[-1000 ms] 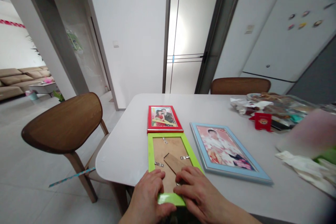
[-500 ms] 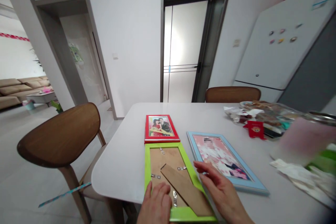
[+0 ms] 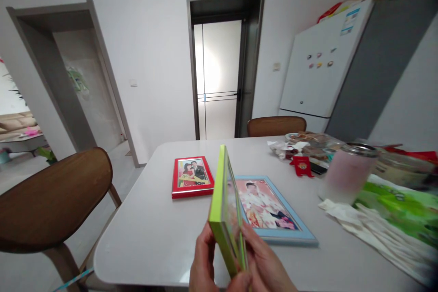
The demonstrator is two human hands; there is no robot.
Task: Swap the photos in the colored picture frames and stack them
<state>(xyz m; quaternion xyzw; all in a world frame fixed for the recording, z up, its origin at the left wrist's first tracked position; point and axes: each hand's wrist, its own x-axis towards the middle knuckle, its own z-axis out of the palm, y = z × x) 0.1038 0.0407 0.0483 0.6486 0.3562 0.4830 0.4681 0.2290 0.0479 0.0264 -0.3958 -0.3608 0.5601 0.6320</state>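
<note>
A green picture frame (image 3: pixel 216 207) stands on edge above the near side of the table, its narrow side towards me. My left hand (image 3: pixel 202 260) grips it from the left, low down. On the right, my right hand (image 3: pixel 262 260) holds its lower part, fingers against the front. The frame's backing is mostly hidden at this angle. Behind it to the right lies a blue picture frame (image 3: pixel 290 242) with a photo, face up and partly covered by the green one. A red picture frame (image 3: pixel 193 192) with a couple's photo lies flat to the left.
To the right stand a pink bottle (image 3: pixel 349 173), white gloves or cloth (image 3: pixel 369 232) and a green packet (image 3: pixel 400 207). Farther back are a red card (image 3: pixel 302 166) and plastic-wrapped items (image 3: pixel 315 140). A wooden chair (image 3: pixel 58 196) stands left of the white table (image 3: pixel 147 237).
The green frame, lying back side up before, has been lifted and turned on edge. Both hands have closed on it. My view has swung to the right.
</note>
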